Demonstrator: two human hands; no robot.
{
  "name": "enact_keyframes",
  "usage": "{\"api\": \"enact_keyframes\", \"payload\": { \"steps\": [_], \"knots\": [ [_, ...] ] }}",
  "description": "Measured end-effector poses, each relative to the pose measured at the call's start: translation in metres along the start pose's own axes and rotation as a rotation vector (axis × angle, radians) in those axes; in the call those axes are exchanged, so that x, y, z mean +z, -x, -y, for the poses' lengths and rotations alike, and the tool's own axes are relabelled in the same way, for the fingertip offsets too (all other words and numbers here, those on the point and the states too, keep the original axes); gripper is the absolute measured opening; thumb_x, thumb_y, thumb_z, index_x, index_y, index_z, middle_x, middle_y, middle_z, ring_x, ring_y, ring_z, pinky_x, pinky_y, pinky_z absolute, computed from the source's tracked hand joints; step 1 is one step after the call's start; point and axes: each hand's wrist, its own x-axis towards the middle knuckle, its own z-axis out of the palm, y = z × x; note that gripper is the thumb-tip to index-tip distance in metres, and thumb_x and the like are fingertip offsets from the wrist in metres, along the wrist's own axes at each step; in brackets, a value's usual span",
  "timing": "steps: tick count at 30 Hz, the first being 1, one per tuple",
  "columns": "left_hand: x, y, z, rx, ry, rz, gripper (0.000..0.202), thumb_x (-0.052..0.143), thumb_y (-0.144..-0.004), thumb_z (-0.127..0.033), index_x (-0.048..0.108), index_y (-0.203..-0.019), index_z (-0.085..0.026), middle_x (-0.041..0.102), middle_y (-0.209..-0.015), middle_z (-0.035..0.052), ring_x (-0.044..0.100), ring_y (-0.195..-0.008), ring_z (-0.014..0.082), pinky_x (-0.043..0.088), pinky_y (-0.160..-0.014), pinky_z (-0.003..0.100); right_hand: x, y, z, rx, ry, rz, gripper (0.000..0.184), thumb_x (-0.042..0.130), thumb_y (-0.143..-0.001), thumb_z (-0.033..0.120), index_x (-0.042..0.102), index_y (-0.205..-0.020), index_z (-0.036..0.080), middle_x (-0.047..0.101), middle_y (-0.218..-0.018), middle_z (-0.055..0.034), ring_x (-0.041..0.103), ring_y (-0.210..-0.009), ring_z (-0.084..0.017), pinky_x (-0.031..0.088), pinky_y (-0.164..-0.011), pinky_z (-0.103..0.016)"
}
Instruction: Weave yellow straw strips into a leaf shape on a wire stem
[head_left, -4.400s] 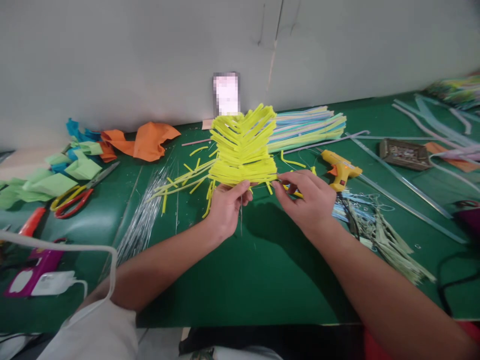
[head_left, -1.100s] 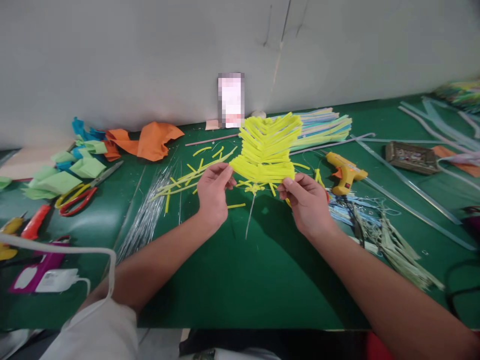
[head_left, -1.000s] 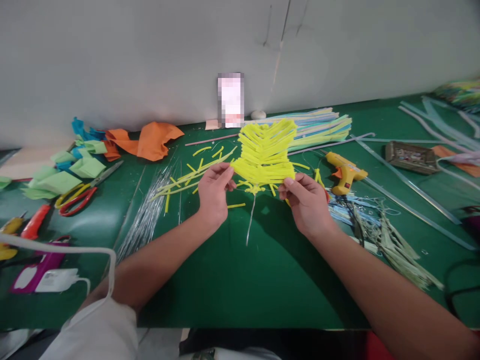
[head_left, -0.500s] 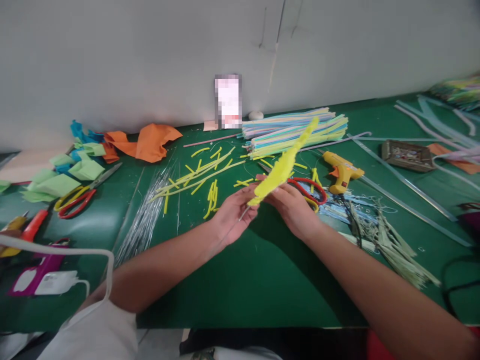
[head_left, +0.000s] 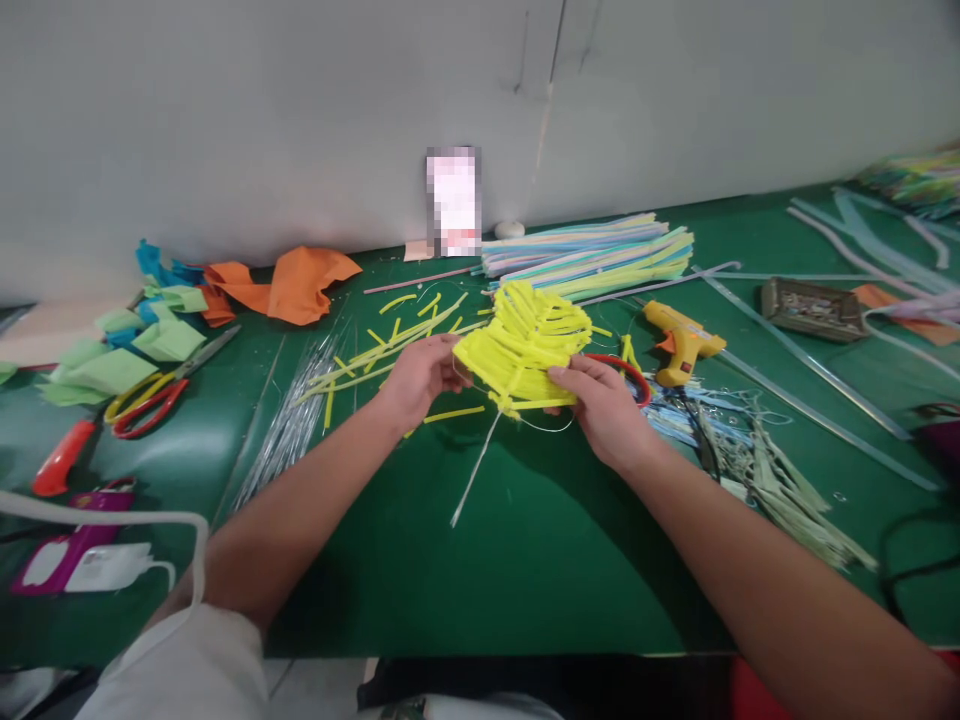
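Both hands hold a yellow leaf-shaped piece (head_left: 525, 340) made of pipe-cleaner strips, just above the green table (head_left: 487, 560). My left hand (head_left: 418, 378) pinches its left edge. My right hand (head_left: 600, 405) grips its lower right edge, thumb on top. A thin wire stem (head_left: 474, 470) hangs from the piece's base toward me. Loose yellow strips (head_left: 390, 345) lie scattered behind my left hand.
Red-handled scissors (head_left: 626, 370) lie just behind my right hand, and a yellow glue gun (head_left: 679, 340) is further right. A pile of pastel pipe cleaners (head_left: 592, 255) is at the back. Silver wires (head_left: 289, 430), another pair of scissors (head_left: 154, 395) and coloured cloth pieces (head_left: 277, 280) lie left.
The yellow piece was held up flat, turned edge-on half a second ago, and now faces up again, lower and tilted. Both hands shifted slightly toward me.
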Motion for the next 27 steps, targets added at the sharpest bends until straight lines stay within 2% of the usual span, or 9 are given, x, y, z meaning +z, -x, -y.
{"api": "enact_keyframes", "payload": {
  "steps": [4, 7, 9, 12, 14, 17, 23, 25, 27],
  "knots": [
    [-0.002, 0.001, -0.003, 0.162, -0.103, 0.038, 0.027, 0.068, -0.074, -0.034, 0.068, -0.094, -0.015, 0.065, -0.072, 0.0013, 0.058, -0.049, 0.0111, 0.047, -0.043, 0.024, 0.000, -0.001, -0.002, 0.032, 0.141, 0.054, 0.028, 0.079, -0.067, 0.040, 0.060, -0.065, 0.019, 0.061, -0.062, 0.0017, 0.056, -0.054, -0.012, 0.047, -0.050, -0.025],
    [-0.001, 0.002, -0.001, 0.246, -0.168, 0.025, 0.031, 0.073, -0.072, -0.028, 0.069, -0.101, -0.017, 0.060, -0.068, -0.0021, 0.055, -0.047, 0.0086, 0.048, -0.043, 0.022, 0.001, 0.000, -0.002, 0.001, 0.134, 0.060, 0.025, 0.074, -0.074, 0.042, 0.065, -0.081, 0.020, 0.066, -0.072, 0.0008, 0.056, -0.052, -0.011, 0.046, -0.049, -0.027],
    [0.000, 0.002, 0.003, 0.289, -0.185, -0.009, 0.030, 0.074, -0.072, -0.026, 0.069, -0.101, -0.018, 0.057, -0.064, -0.0035, 0.054, -0.047, 0.0078, 0.049, -0.045, 0.021, 0.003, 0.001, -0.001, -0.012, 0.102, 0.046, 0.029, 0.072, -0.075, 0.041, 0.065, -0.095, 0.021, 0.068, -0.078, 0.0010, 0.057, -0.053, -0.012, 0.046, -0.049, -0.028],
    [0.001, 0.001, 0.008, 0.345, -0.166, -0.110, 0.025, 0.073, -0.074, -0.027, 0.070, -0.098, -0.018, 0.058, -0.063, -0.0039, 0.054, -0.046, 0.0075, 0.049, -0.047, 0.021, 0.004, 0.001, 0.000, -0.011, 0.057, -0.006, 0.047, 0.075, -0.070, 0.035, 0.059, -0.112, 0.020, 0.065, -0.070, 0.0039, 0.057, -0.052, -0.013, 0.044, -0.051, -0.029],
    [0.001, 0.000, 0.011, 0.370, -0.157, -0.158, 0.023, 0.073, -0.075, -0.026, 0.070, -0.096, -0.018, 0.059, -0.062, -0.0040, 0.054, -0.045, 0.0075, 0.048, -0.047, 0.021, 0.005, 0.001, -0.001, -0.025, 0.051, -0.023, 0.057, 0.077, -0.067, 0.032, 0.055, -0.118, 0.018, 0.061, -0.063, 0.0062, 0.057, -0.052, -0.013, 0.045, -0.053, -0.030],
    [0.002, 0.001, 0.011, 0.392, -0.186, -0.173, 0.019, 0.070, -0.078, -0.026, 0.069, -0.095, -0.019, 0.059, -0.061, -0.0039, 0.054, -0.044, 0.0082, 0.047, -0.048, 0.021, 0.003, -0.002, -0.002, -0.079, 0.104, -0.023, 0.059, 0.078, -0.068, 0.033, 0.055, -0.121, 0.019, 0.062, -0.067, 0.0053, 0.059, -0.056, -0.014, 0.049, -0.061, -0.032],
    [0.000, 0.006, 0.006, 0.402, -0.390, -0.018, 0.028, 0.067, -0.081, -0.025, 0.064, -0.108, -0.020, 0.054, -0.061, -0.0053, 0.055, -0.047, 0.0084, 0.043, -0.050, 0.021, -0.004, -0.003, -0.004, -0.175, 0.356, -0.118, 0.046, 0.070, -0.078, 0.039, 0.060, -0.119, 0.023, 0.055, -0.062, 0.0059, 0.061, -0.060, -0.017, 0.051, -0.066, -0.036],
    [-0.002, 0.006, 0.002, 0.374, -0.466, 0.050, 0.036, 0.069, -0.079, -0.024, 0.063, -0.114, -0.019, 0.053, -0.058, -0.0057, 0.053, -0.046, 0.0085, 0.041, -0.049, 0.020, -0.006, -0.001, -0.002, -0.205, 0.528, -0.155, 0.039, 0.065, -0.081, 0.042, 0.062, -0.116, 0.024, 0.058, -0.065, 0.0031, 0.060, -0.061, -0.018, 0.050, -0.065, -0.037],
    [-0.005, 0.005, -0.003, 0.316, -0.528, 0.116, 0.041, 0.070, -0.078, -0.023, 0.063, -0.118, -0.019, 0.053, -0.056, -0.0056, 0.052, -0.045, 0.0090, 0.039, -0.048, 0.020, -0.007, 0.001, 0.002, -0.280, 0.752, -0.184, 0.033, 0.061, -0.084, 0.042, 0.066, -0.111, 0.025, 0.066, -0.079, -0.0023, 0.060, -0.067, -0.019, 0.050, -0.067, -0.038]
  ]
}}
